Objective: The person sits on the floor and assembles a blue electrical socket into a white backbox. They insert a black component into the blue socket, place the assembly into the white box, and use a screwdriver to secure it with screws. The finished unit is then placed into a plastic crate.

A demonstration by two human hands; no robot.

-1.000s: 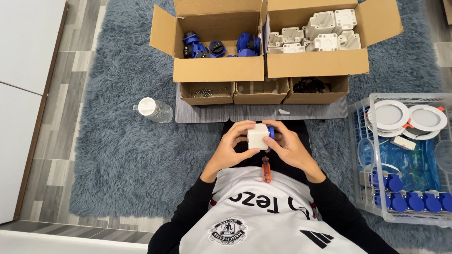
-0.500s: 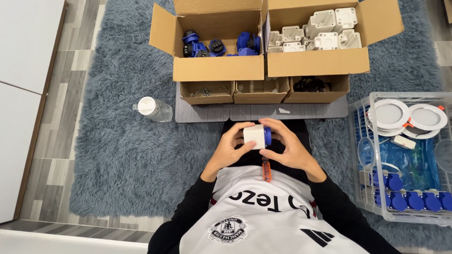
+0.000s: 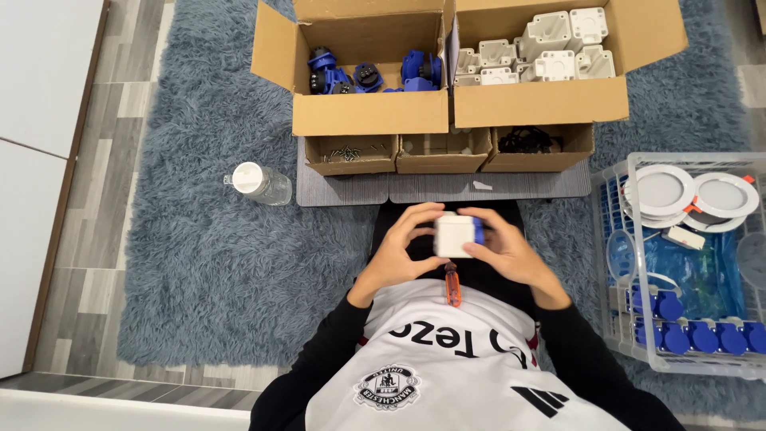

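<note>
Left hand (image 3: 403, 247) and right hand (image 3: 511, 249) pinch the white-and-blue plastic housing (image 3: 456, 235) by opposite sides. Looks light, rigid, smooth; side grip suits it.

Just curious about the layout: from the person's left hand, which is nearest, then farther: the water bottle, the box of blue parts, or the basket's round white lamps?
1. Water bottle, up-left of the left hand.
2. Box of blue parts, straight ahead.
3. Round white lamps, far right.

Two open brown cardboard boxes are sitting side by side at the rug's far edge: the left box (image 3: 369, 112) holding blue parts, the right box (image 3: 538, 100) white ones. Three smaller open cardboard trays (image 3: 444, 152) are lining up just before them.
</note>
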